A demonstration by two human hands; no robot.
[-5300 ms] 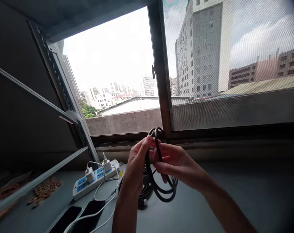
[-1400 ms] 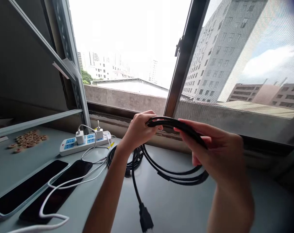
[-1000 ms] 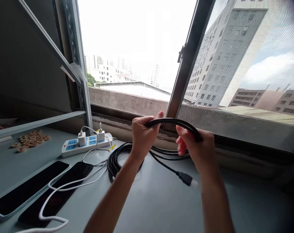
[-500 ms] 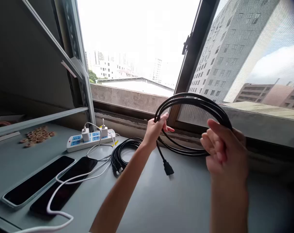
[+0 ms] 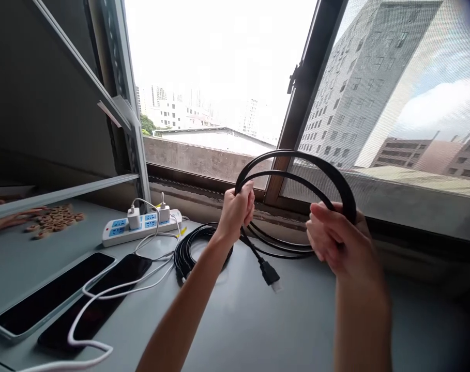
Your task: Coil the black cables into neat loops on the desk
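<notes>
Between my hands a thick black cable (image 5: pixel 292 153) hangs in several loose loops above the grey table. My left hand (image 5: pixel 237 209) is wrapped round the left side of the loops. A black connector plug (image 5: pixel 269 273) with a clear cap on its tip dangles below that hand. On the right side, my right hand (image 5: pixel 339 237) has its fingers closed on the cable, thumb pointing left. A second coiled black cable (image 5: pixel 188 250) lies on the table behind my left forearm, which covers part of it.
A white power strip (image 5: pixel 141 227) with two chargers stands by the window wall. Two phones (image 5: pixel 54 294) and white charging cords (image 5: pixel 122 289) lie at left. Small brown rings (image 5: pixel 56 219) are heaped under a metal shelf frame (image 5: pixel 136 139), beside another person's hand (image 5: pixel 15 219).
My left hand's fingers have closed round the cable. Both hands have shifted slightly left, and one loop has separated from the others. Another person's hand has come in at far left.
</notes>
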